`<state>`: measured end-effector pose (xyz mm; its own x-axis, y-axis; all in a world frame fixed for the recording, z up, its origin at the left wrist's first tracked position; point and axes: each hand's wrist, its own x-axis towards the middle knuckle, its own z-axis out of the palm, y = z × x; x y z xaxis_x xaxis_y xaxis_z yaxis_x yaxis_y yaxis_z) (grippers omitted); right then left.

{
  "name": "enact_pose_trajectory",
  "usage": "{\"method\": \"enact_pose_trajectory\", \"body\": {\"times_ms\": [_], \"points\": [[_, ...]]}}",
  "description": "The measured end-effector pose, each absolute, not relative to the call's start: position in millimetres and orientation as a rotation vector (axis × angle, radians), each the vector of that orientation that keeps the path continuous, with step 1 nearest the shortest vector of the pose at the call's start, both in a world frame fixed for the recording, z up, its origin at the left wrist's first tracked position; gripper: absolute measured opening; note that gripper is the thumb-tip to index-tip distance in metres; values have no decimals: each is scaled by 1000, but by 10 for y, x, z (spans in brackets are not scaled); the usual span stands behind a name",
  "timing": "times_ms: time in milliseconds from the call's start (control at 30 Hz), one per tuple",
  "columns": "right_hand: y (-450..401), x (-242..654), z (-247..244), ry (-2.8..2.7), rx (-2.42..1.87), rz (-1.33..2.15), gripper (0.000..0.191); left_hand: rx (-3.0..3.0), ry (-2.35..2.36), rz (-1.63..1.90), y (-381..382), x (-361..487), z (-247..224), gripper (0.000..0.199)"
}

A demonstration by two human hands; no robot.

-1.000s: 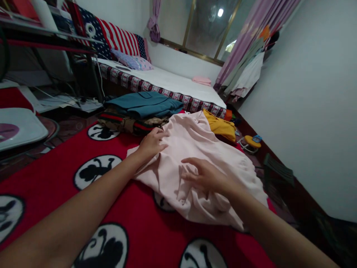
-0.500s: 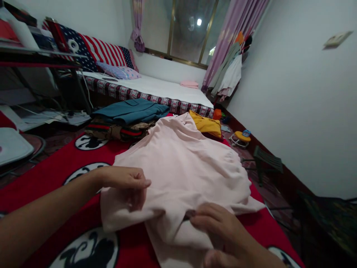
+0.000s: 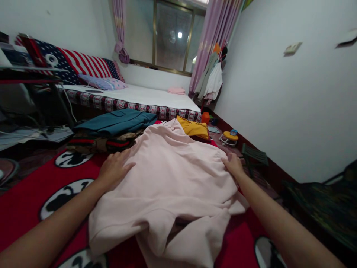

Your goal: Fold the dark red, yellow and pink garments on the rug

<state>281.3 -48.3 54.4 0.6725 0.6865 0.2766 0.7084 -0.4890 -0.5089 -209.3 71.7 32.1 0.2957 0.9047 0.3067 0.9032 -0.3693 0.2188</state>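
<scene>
A pale pink top (image 3: 173, 167) lies spread on a red cloth (image 3: 25, 227) with black-and-white round motifs. Its lower part is rumpled into loose folds near me. My left hand (image 3: 115, 167) rests on the garment's left edge, thumb apart from the fingers. On the opposite side, my right hand (image 3: 233, 164) touches the right edge, thumb and fingers apart, the fingertips partly hidden. Beyond the top, a folded teal garment (image 3: 117, 121) lies on a brown patterned one (image 3: 97, 144) with red-and-black stripes. A folded yellow garment (image 3: 193, 128) sits at the far right.
A bed (image 3: 145, 93) with a white cover stands under the window. To the left is a desk (image 3: 30, 76) with cables beneath. A green folding stool (image 3: 255, 154) and a small yellow-seated stool (image 3: 230, 136) stand along the right wall. A camouflage-patterned chair (image 3: 326, 201) is nearer.
Both hands have moved forward and outward from the near folds to the top's left and right edges. The near folds have shifted, and the camera view has turned slightly right.
</scene>
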Motion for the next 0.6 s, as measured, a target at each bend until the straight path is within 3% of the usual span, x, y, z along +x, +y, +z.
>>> {"method": "enact_pose_trajectory", "body": {"times_ms": [133, 200, 400, 467, 600], "points": [[-234, 2804, 523, -1019, -2497, -18, 90, 2542, 1665, 661, 621, -2056, 262, 51], [-139, 2755, 529, -1087, -2631, -40, 96, 2529, 1593, 641, 611, -2061, 249, 46], [50, 2665, 719, -1554, -2566, -160, 30, 2573, 1658, 602, 558, -2091, 283, 46], [84, 2685, 883, -1594, -2490, -286, 26, 2610, 1714, 625, 476, -2118, 350, 46], [199, 2785, 1158, -1417, -2178, -669, 36, 2670, 1837, 690, 283, -2175, 515, 44]]}}
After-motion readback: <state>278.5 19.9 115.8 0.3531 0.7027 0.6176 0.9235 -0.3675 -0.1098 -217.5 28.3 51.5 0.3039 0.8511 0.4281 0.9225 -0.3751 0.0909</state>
